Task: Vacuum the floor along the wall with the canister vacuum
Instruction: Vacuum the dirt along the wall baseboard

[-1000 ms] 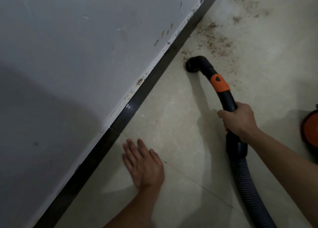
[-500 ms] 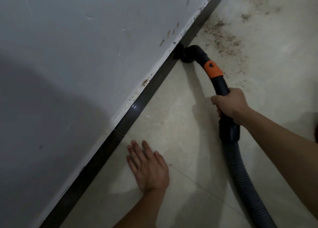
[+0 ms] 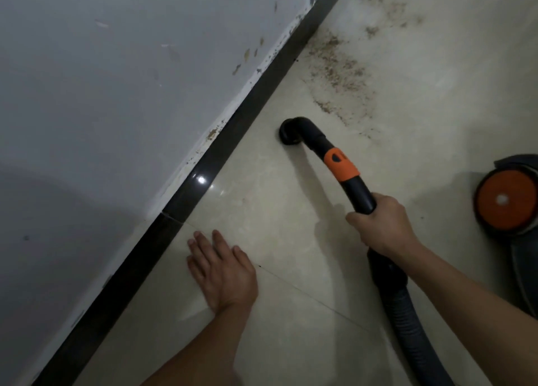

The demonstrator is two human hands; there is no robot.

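So the glossy beige tile floor (image 3: 291,240) has a patch of gritty brown dirt (image 3: 340,65), a black curved vacuum nozzle (image 3: 291,132) mouth-down, a left hand (image 3: 224,272) pressed flat, and a grey-and-orange canister vacuum (image 3: 506,202) on it.

Dim, soft focus; glare spot on baseboard (image 3: 201,179); shadowed lower left; wide-angle bending.

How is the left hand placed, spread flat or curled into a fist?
Spread flat. The left hand rests palm down on the floor, fingers straight, holding nothing.
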